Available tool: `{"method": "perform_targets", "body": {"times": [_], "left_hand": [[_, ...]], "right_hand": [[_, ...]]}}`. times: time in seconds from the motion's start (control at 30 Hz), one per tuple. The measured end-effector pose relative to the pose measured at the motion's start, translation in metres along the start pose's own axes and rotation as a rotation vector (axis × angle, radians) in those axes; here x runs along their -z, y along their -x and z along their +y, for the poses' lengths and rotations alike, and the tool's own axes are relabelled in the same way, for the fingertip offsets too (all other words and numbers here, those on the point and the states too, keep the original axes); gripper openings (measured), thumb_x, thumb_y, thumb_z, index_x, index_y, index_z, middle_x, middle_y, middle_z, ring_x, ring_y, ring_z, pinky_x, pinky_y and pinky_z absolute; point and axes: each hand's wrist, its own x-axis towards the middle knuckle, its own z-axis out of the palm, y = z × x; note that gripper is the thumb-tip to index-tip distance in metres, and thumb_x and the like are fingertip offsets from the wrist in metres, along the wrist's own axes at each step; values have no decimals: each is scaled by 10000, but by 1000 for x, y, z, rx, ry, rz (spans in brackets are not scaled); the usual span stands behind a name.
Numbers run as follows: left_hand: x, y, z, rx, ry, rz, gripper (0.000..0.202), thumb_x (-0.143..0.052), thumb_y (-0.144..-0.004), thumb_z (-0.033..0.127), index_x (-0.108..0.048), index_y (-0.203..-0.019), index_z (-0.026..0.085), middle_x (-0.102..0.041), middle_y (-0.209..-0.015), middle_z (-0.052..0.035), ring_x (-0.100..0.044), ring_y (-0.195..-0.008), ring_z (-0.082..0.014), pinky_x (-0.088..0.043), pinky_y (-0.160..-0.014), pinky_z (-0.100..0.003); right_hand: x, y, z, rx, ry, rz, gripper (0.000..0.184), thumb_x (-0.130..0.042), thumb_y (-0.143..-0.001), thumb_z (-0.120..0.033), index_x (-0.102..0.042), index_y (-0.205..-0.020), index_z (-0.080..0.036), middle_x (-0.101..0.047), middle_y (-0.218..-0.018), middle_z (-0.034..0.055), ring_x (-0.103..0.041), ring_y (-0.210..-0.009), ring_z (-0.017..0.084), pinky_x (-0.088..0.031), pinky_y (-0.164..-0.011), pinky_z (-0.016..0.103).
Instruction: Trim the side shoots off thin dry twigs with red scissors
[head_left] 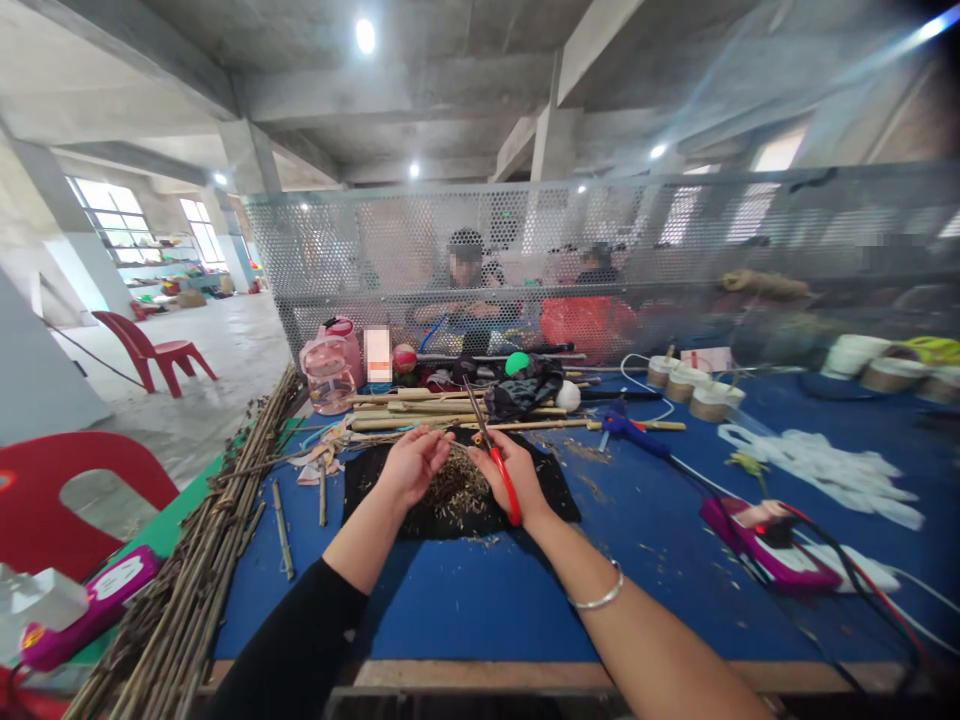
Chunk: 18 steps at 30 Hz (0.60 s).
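My left hand [411, 468] is closed, pinching a thin twig [459, 445] that reaches across toward my other hand. Red-handled scissors [505, 486] are gripped in my right hand [521, 470], their blades pointing up and away from me. Whether the right fingertips also touch the twig is hard to make out. Below both hands lies a black cloth [366, 490] with a heap of small brown clippings [454, 492] on it. Short cut stems [282, 530] rest on the blue tabletop [450, 610] to the left.
Long dry stalks [191, 560] are piled along the left edge. Pale sticks [420, 408] lie behind the cloth. A blue glue gun [634, 430], a purple power strip [772, 560] with cords, and white plastic [825, 470] occupy the right. A perforated metal screen [360, 250] stands at the back.
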Motion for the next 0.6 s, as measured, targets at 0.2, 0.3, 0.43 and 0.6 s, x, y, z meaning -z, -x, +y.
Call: {"method": "perform_targets", "body": {"times": [0.2, 0.3, 0.43, 0.6], "left_hand": [[3, 6, -17, -51, 22, -54, 168, -592, -721, 67, -455, -768, 152, -616, -726, -20, -639, -720, -100, -509, -623, -167], [10, 2, -17, -80, -25, -90, 220, -638, -692, 109, -450, -794, 161, -612, -747, -9, -641, -738, -115, -498, -602, -174], [14, -2, -19, -147, -125, -84, 272, -673, -668, 170, -440, -808, 167, -617, -739, -7, -623, -685, -101, -484, -604, -193], [14, -5, -20, -256, -248, -61, 261, -634, -684, 172, -405, -809, 181, -607, -691, 14, -596, -629, -83, -477, -632, -216]], "right_hand": [[-4, 6, -4, -159, -221, -131, 235, -508, -653, -198, -542, -885, -193, -441, -500, -76, -382, -406, 86, -325, -417, 205], [-5, 8, -5, -208, -350, -201, 273, -495, -646, -214, -515, -918, -200, -423, -494, -85, -349, -371, 79, -297, -379, 204], [-11, 7, -6, -230, -324, -133, 243, -516, -655, -257, -497, -891, -205, -421, -474, -90, -354, -362, 82, -290, -373, 209], [-19, 5, 1, -254, -230, -23, 205, -536, -632, -259, -496, -826, -205, -400, -430, -99, -357, -345, 85, -299, -382, 223]]}}
